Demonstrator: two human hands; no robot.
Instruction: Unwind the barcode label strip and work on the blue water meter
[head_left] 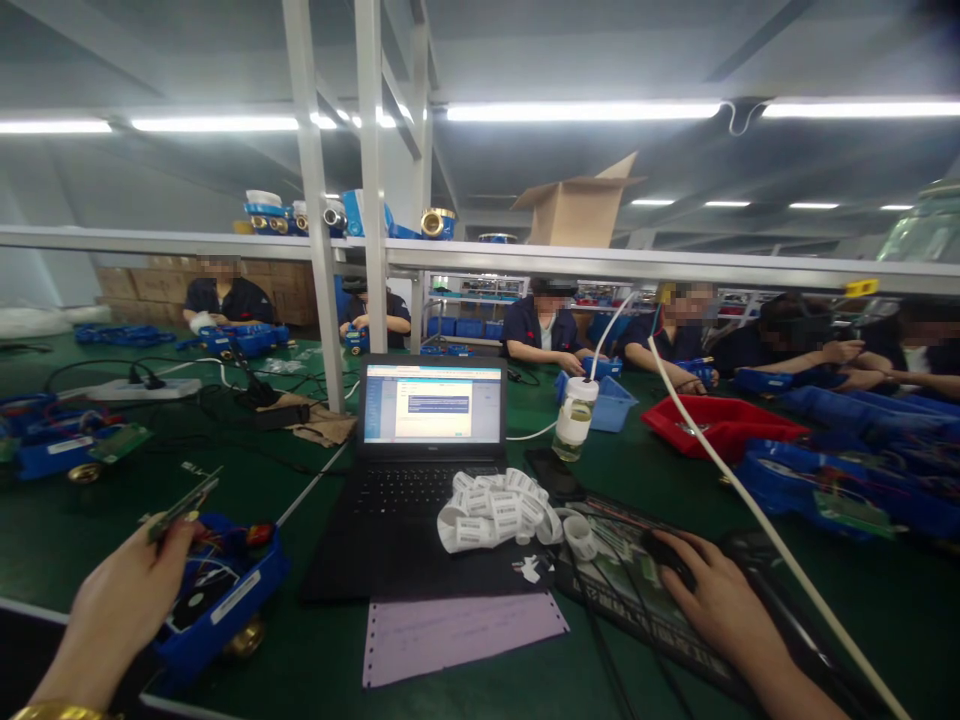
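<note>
My left hand (pixel 124 600) is closed on a small green circuit board (pixel 184 507), held tilted above an open blue meter housing (pixel 217 595) with red wires and a brass fitting. My right hand (pixel 712 590) is curled over a black mouse (pixel 666 553) on a dark mouse mat (pixel 622 585). Between the hands stands an open black laptop (pixel 427 460) with its screen lit. A loose strip of white labels (pixel 499 505) lies on its keyboard, and a pale pink sheet (pixel 457 632) lies in front of it.
A white cable (pixel 750 500) runs diagonally over the mat. A clear jar (pixel 575 418), a blue bin (pixel 611 400) and a red tray (pixel 720 425) stand behind it. Blue meter parts (pixel 52 440) lie on the left. Several other people sit across the green table (pixel 60 530).
</note>
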